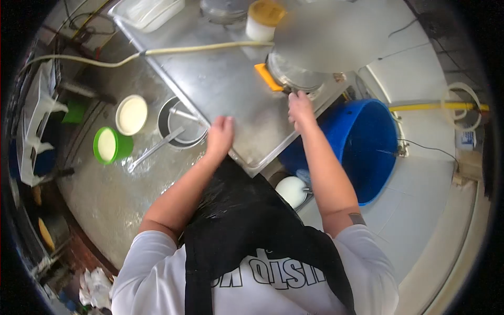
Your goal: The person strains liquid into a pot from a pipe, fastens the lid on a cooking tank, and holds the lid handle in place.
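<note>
On the near left edge of the metal table (210,73) rests my left hand (220,135), its fingers close together and bent over the rim; whether anything is under them is hidden. My right hand (301,109) is closed around the dark handle of an orange-edged tool (269,77), near the table's right side. Just beyond that hand sits a round metal container (296,73), partly covered by a grey blurred patch. A white tub with a tan lid (262,21) stands farther back. A pale hose (205,48) crosses the table.
Below left are a metal pot (181,123) with a long-handled utensil (156,149), a white bucket (131,115) and a green bucket (107,145) with pale contents. A blue barrel (370,152) stands right, near a bowl of white liquid (291,191). A white tray (149,13) lies at the back.
</note>
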`<state>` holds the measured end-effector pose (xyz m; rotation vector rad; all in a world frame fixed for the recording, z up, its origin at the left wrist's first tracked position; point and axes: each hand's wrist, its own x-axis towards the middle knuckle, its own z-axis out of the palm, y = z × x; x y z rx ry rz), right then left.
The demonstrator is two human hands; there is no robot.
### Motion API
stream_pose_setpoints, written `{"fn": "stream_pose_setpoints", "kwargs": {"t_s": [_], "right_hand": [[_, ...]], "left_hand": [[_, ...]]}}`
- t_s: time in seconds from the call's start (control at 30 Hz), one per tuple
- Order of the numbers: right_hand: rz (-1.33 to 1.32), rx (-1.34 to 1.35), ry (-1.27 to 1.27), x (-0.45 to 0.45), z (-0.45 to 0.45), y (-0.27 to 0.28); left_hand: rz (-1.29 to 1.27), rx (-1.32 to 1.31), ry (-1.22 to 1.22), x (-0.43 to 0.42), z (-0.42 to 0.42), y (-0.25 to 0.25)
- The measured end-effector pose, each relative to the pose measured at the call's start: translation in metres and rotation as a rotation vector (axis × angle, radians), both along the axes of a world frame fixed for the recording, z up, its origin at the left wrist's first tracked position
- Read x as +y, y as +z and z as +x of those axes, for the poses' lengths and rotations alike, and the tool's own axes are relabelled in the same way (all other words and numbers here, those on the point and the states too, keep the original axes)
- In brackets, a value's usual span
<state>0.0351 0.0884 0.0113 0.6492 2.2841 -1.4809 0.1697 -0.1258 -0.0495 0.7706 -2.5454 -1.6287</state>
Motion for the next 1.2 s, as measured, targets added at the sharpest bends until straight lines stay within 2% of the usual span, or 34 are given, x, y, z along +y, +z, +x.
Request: {"fn": "stream_pose_setpoints", "kwargs": {"t_s": [0.03, 0.07, 0.1, 0.17, 0.23, 0.27, 0.37, 0.47, 0.5, 0.57, 0.63, 0.67, 0.73, 0.8, 0.87, 0.9, 0.93, 0.97, 1.0, 1.03, 1.1, 1.17, 1.2], "right_hand": [[0.005, 0.018, -0.019, 0.007, 0.007, 0.007], [-0.144, 0.05, -0.001, 0.014, 0.015, 0.011], [-0.29, 0.085, 0.027, 0.019, 0.02, 0.012], [-0.092, 0.063, 0.069, 0.053, 0.029, 0.005], [-0.116, 0.118, -0.058, 0.064, 0.044, 0.032], [-0.058, 0.134, -0.082, 0.077, 0.048, 0.036], [0.025, 0.157, -0.156, 0.121, 0.048, 0.039], [0.038, 0.121, -0.199, 0.131, 0.03, 0.036], [0.036, 0.132, -0.17, 0.132, 0.021, 0.031], [0.026, 0.134, -0.14, 0.132, 0.002, 0.025], [-0.009, 0.202, -0.015, 0.133, -0.016, 0.025], [-0.018, 0.202, -0.025, 0.134, -0.025, 0.019], [0.006, 0.22, 0.036, 0.138, -0.039, 0.012], [0.013, 0.193, 0.056, 0.147, -0.059, 0.001], [0.323, 0.464, 0.364, 0.161, -0.083, -0.031], [0.382, 0.505, 0.408, 0.151, -0.097, -0.016], [0.461, 0.45, 0.472, 0.145, -0.12, -0.014], [0.54, 0.398, 0.535, 0.138, -0.151, -0.014], [0.63, 0.503, 0.573, 0.129, -0.184, -0.015], [0.721, 0.605, 0.609, 0.119, -0.216, -0.016], [0.851, 0.73, 0.633, 0.097, -0.274, 0.005], [0.995, 0.842, 0.601, 0.083, -0.325, 0.007], [0.979, 0.85, 0.611, 0.078, -0.347, 0.0]], "left_hand": [[0.225, -0.004, -0.141, 0.019, -0.021, -0.02], [0.574, -0.215, -0.236, 0.037, -0.042, 0.034], [0.864, -0.258, -0.266, 0.056, -0.064, 0.042], [1.117, -0.495, -0.276, 0.087, -0.108, 0.077], [1.36, -0.571, -0.203, 0.122, -0.141, 0.071], [1.32, -0.576, -0.077, 0.148, -0.156, 0.055], [1.307, -0.504, -0.034, 0.204, -0.161, 0.014], [1.309, -0.379, -0.169, 0.233, -0.151, -0.039], [1.444, -0.305, -0.272, 0.236, -0.153, -0.08], [1.455, -0.291, -0.477, 0.193, -0.152, -0.084], [1.365, -0.666, -0.178, 0.134, -0.157, 0.041], [1.353, -0.672, -0.181, 0.135, -0.157, 0.042], [1.173, -0.59, -0.275, 0.138, -0.156, 0.044], [1.18, -0.632, -0.197, 0.141, -0.161, 0.045], [0.784, -0.63, -0.209, 0.148, -0.16, 0.066], [0.326, -0.605, -0.543, 0.142, -0.162, 0.092], [0.317, -0.599, -0.533, 0.149, -0.158, 0.082], [-0.001, -0.483, -0.553, 0.157, -0.153, 0.064], [-0.316, -0.365, -0.561, 0.163, -0.151, 0.054], [-0.307, -0.444, -0.55, 0.165, -0.153, 0.078], [-0.378, -0.44, -0.509, 0.174, -0.147, 0.086], [-0.452, -0.436, -0.459, 0.179, -0.146, 0.089], [-0.459, -0.458, -0.473, 0.18, -0.146, 0.089]]}}
